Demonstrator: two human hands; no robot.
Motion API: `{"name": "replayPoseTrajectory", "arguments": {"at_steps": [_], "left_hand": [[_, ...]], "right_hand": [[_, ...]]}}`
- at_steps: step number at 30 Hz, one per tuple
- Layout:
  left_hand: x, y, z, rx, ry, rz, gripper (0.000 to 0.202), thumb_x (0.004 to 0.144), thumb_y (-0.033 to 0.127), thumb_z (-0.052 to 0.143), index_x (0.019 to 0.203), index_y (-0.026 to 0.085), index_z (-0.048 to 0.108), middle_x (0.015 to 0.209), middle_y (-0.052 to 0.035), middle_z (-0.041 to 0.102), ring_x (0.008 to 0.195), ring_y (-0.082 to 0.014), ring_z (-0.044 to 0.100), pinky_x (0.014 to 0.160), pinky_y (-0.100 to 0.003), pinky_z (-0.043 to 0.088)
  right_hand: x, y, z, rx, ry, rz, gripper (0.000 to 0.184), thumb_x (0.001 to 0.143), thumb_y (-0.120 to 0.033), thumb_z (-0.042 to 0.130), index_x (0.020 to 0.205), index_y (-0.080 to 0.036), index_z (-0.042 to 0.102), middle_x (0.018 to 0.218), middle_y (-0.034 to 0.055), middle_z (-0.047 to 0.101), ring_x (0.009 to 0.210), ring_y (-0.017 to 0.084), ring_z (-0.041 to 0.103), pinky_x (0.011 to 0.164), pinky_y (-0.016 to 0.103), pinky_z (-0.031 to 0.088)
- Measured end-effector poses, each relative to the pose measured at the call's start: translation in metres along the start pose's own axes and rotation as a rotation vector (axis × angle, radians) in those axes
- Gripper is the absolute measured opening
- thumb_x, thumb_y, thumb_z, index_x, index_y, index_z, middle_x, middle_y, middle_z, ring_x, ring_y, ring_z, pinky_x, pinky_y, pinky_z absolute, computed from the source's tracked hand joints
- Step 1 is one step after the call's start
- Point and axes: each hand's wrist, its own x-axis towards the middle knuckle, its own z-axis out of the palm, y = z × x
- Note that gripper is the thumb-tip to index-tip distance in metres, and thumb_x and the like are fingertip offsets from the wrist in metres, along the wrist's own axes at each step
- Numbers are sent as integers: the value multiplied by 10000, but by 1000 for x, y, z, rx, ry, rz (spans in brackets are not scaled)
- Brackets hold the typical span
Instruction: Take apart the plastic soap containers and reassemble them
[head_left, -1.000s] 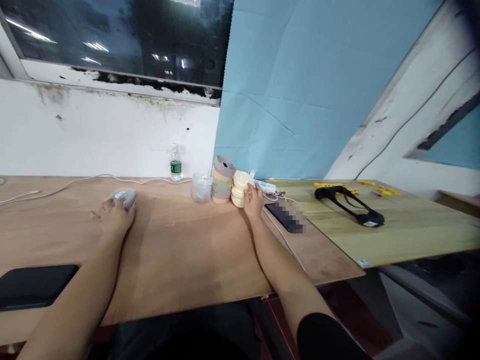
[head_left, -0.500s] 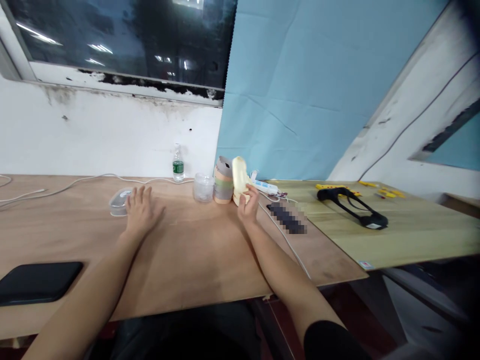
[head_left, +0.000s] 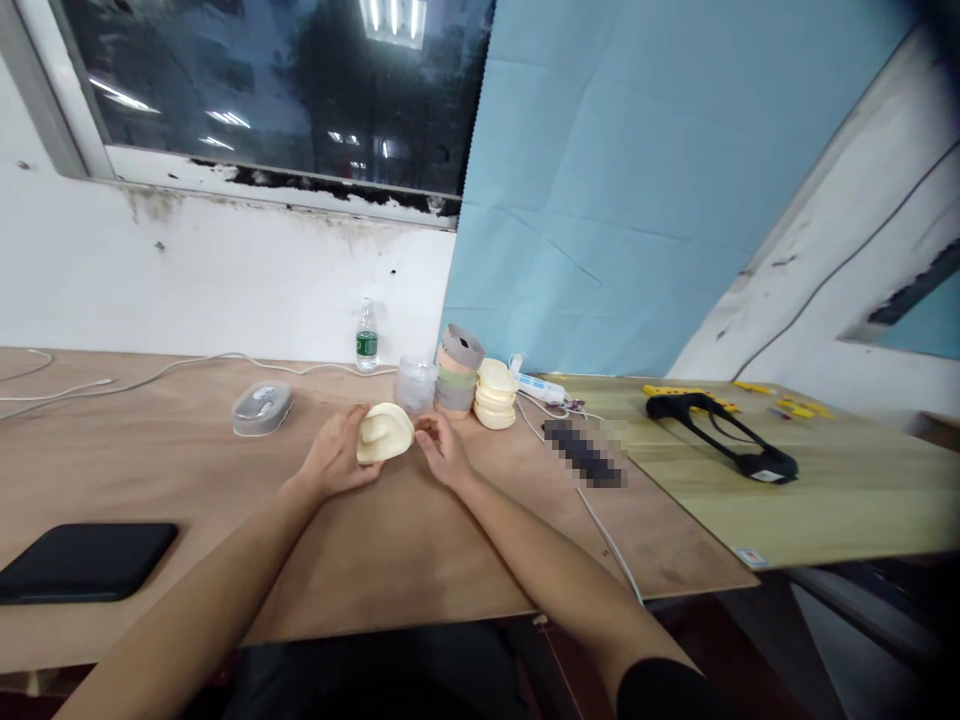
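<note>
A cream, rounded piece [head_left: 384, 432] is held just above the wooden table [head_left: 150, 470] between both hands. My left hand [head_left: 335, 458] cups it from the left with the fingers curled round it. My right hand [head_left: 442, 450] pinches its right edge. Behind the hands stands a stack of cream pieces [head_left: 496, 393], beside a stack of tan and grey pieces [head_left: 457, 372] and a clear plastic cup [head_left: 416, 384].
A clear lidded case [head_left: 261, 408] lies to the left. A green-labelled bottle [head_left: 366, 338] stands by the wall. A black pad [head_left: 82, 562] sits front left. A phone [head_left: 581, 452], white cables, a power strip [head_left: 536, 385] and a black strap [head_left: 724, 435] lie to the right.
My right hand lifted one cream piece off the stack and brought it toward the middle. My left hand left the clear case and moved right to take hold of the piece.
</note>
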Motion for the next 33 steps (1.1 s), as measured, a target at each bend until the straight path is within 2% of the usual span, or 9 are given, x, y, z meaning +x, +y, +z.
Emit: {"name": "replayPoseTrajectory", "arguments": {"at_steps": [6, 10, 14, 18, 23, 26, 28, 31, 33], "left_hand": [[-5, -4, 15, -68, -385, 22, 929, 741, 612, 547, 1448, 89, 247, 1464, -227, 291, 1294, -360, 393, 1047, -428, 352], [-7, -8, 20, -73, -432, -52, 1062, 699, 747, 513, 1478, 103, 185, 1452, -223, 317, 1305, -361, 374, 1055, -449, 329], [-6, -11, 11, -61, -421, -134, 1001, 692, 771, 499, 1460, 173, 266, 1414, -174, 416, 1274, -357, 411, 1030, -477, 335], [-5, -13, 3, -102, -438, -149, 966, 722, 742, 493, 1466, 174, 256, 1468, -136, 376, 1316, -335, 379, 1068, -451, 302], [-6, -10, 1, -163, -424, -89, 972, 728, 718, 523, 1471, 158, 242, 1470, -140, 374, 1318, -317, 388, 1087, -410, 297], [-6, -9, 1, -197, -345, -109, 930, 760, 689, 515, 1471, 162, 231, 1485, -149, 342, 1333, -331, 362, 1093, -444, 278], [-5, -9, 1, -269, -254, -146, 868, 832, 622, 467, 1490, 154, 147, 1467, -163, 366, 1317, -319, 389, 1078, -456, 295], [-5, -11, -1, -420, -87, -190, 814, 898, 513, 420, 1499, 127, 30, 1341, -170, 508, 1208, -280, 507, 1021, -433, 366], [-5, -13, -3, -489, 8, -245, 754, 901, 485, 430, 1492, 131, 124, 1220, -142, 594, 1076, -256, 584, 934, -391, 433]], "right_hand": [[41, 26, -43, -200, 515, -85, 342, 897, -397, 445, 1144, -173, 521, 1098, 133, 593, 1069, 250, 527, 931, 423, 430], [79, 41, -72, -311, 640, -118, 349, 884, -359, 464, 1160, -154, 522, 1152, 142, 563, 1117, 257, 471, 985, 443, 362], [106, 55, -85, -407, 503, -52, 355, 876, -369, 490, 1146, -160, 583, 1215, 158, 537, 1156, 280, 445, 1001, 456, 335], [118, 62, -91, -353, 355, -46, 236, 856, -290, 502, 966, -169, 673, 1083, 127, 614, 1051, 259, 525, 959, 423, 386], [111, 42, -95, -147, 508, -131, 234, 878, -303, 467, 937, -169, 649, 1044, 115, 640, 1045, 238, 549, 951, 404, 414], [87, 20, -81, 99, 561, -127, 230, 872, -368, 500, 941, -185, 619, 1112, 102, 623, 1122, 236, 525, 1000, 413, 389], [64, 6, -62, 384, 430, -9, 226, 829, -414, 566, 903, -202, 595, 988, 63, 645, 996, 217, 588, 923, 392, 456], [28, -8, -29, 869, 95, 250, 259, 755, -432, 670, 852, -224, 550, 782, -8, 619, 754, 162, 620, 786, 356, 534], [12, -14, -13, 1084, -122, 387, 276, 730, -408, 708, 842, -225, 535, 780, -17, 618, 730, 155, 631, 752, 357, 557]]}}
